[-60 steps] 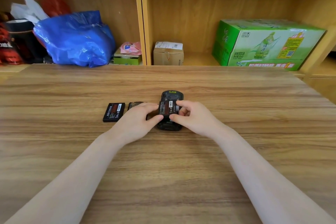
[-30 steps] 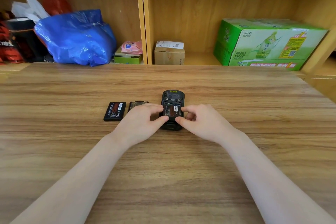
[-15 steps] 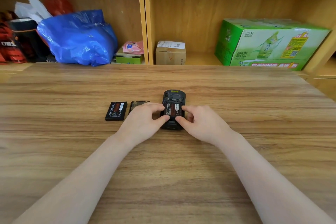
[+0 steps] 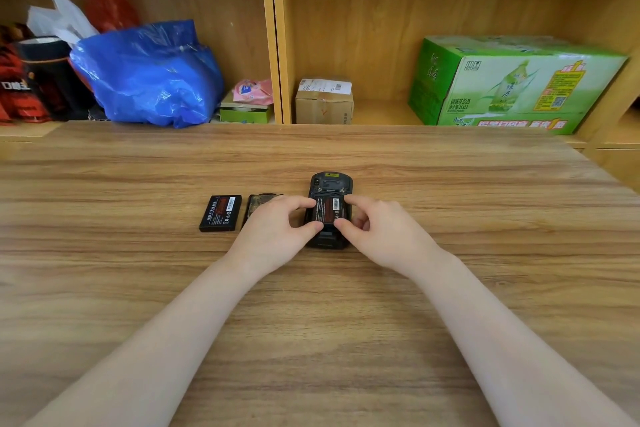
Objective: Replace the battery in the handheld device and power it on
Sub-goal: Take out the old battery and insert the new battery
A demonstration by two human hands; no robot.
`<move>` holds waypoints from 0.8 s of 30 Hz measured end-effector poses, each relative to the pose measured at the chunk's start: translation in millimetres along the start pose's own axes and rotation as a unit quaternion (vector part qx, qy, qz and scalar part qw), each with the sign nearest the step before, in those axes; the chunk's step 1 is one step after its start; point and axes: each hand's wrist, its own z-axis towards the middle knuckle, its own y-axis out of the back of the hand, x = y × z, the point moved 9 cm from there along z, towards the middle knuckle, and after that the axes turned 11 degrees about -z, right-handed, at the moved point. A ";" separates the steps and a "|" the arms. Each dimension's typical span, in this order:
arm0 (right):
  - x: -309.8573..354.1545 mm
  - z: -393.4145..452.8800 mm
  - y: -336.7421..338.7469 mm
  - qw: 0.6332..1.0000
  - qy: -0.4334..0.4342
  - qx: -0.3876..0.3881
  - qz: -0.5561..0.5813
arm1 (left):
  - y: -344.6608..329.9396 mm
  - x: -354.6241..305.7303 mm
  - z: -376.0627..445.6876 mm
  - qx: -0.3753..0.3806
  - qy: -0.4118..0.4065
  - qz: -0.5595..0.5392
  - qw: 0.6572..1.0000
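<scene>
A black handheld device [image 4: 330,180] lies face down on the wooden table [image 4: 311,322], its back open. A battery with a red-and-black label [image 4: 327,210] sits flat in the open bay. My left hand [image 4: 277,232] and my right hand [image 4: 377,229] flank the device, thumbs and forefingers pinching the battery at its near and far edges. A second black battery [image 4: 220,213] lies on the table to the left. Between it and my left hand lies the dark back cover [image 4: 259,202], partly hidden by my fingers.
Wooden shelves stand behind the table. The left bay holds a blue plastic bag [image 4: 149,73], dark and red bags [image 4: 31,80] and a small green box [image 4: 244,111]. The right bay holds a small cardboard box [image 4: 323,102] and a green drinks carton [image 4: 512,83].
The battery was tilted up between my fingers two seconds ago; it now lies flat in the device's bay. Both hands stayed at the device, fingers shifting slightly.
</scene>
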 end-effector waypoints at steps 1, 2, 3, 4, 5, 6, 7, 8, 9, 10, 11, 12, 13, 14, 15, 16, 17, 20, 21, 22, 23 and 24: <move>0.6 -0.1 -0.1 1.000 0.006 -0.001 0.000 | -0.1 0.8 0.7 0.002 -0.001 0.001 1.000; 1.6 -0.4 -0.1 1.000 0.014 -0.003 -0.002 | -0.2 1.5 1.4 0.004 -0.005 0.002 1.000; 2.3 -0.7 -0.2 1.000 0.021 -0.004 -0.006 | -0.4 1.9 2.3 0.007 -0.010 0.004 1.000; 2.9 -0.8 -0.6 1.000 0.029 -0.005 -0.010 | -0.8 2.2 2.9 0.010 -0.014 0.005 1.000; 3.4 -0.8 -0.7 0.999 0.035 -0.005 -0.016 | -1.2 2.4 3.4 0.013 -0.018 0.005 1.000; 4.0 -0.8 -0.9 0.999 0.041 -0.006 -0.024 | -1.3 2.4 3.8 0.014 -0.021 0.005 1.000; 4.7 -0.9 -0.9 0.998 0.046 -0.005 -0.031 | -1.3 2.6 4.6 0.013 -0.023 0.004 1.000; 5.3 -1.2 -0.8 0.998 0.050 -0.005 -0.037 | -1.1 2.6 4.9 0.013 -0.025 0.004 1.000; 6.3 -1.6 -0.4 0.998 0.054 -0.003 -0.043 | -1.3 2.6 5.4 0.013 -0.026 0.006 1.000; 7.9 -2.2 0.4 0.997 0.061 -0.002 -0.051 | -1.2 2.4 5.7 0.014 -0.028 0.008 0.999; 10.0 -2.8 0.9 0.996 0.070 -0.001 -0.062 | -1.3 2.7 5.9 0.015 -0.030 0.009 0.999; 12.3 -3.4 1.5 0.994 0.080 0.000 -0.072 | -1.1 3.0 6.2 0.015 -0.031 0.010 0.999; 14.3 -3.9 2.0 0.993 0.088 -0.001 -0.080 | -0.8 3.4 6.5 0.015 -0.031 0.009 0.999; 15.6 -4.4 2.2 0.992 0.094 -0.001 -0.084 | -0.8 3.7 6.5 0.016 -0.032 0.008 0.999; 16.1 -4.4 2.4 0.992 0.097 -0.001 -0.086 | -0.8 3.9 6.8 0.016 -0.032 0.007 0.999; 16.3 -4.4 2.2 0.991 0.099 -0.001 -0.087 | -0.6 3.8 6.9 0.015 -0.033 0.006 0.999; 16.3 -4.2 1.6 0.991 0.100 -0.001 -0.089 | -0.7 4.3 7.5 0.013 -0.033 0.005 0.999; 16.0 -3.5 0.3 0.990 0.100 -0.007 -0.094 | -0.7 4.9 9.0 0.008 -0.033 0.002 0.999; 15.5 -2.9 0.0 0.991 0.099 -0.009 -0.093 | -1.0 5.1 9.5 0.007 -0.034 0.002 0.999; 14.9 -2.4 -0.3 0.991 0.097 -0.011 -0.092 | -1.2 5.3 10.0 0.006 -0.034 0.002 0.999; 14.2 -2.0 -0.6 0.991 0.094 -0.012 -0.092 | -1.4 5.9 10.5 0.004 -0.033 0.001 0.999; 13.6 -1.8 -0.8 0.992 0.091 -0.013 -0.090 | -1.4 6.3 10.8 0.002 -0.032 0.001 0.999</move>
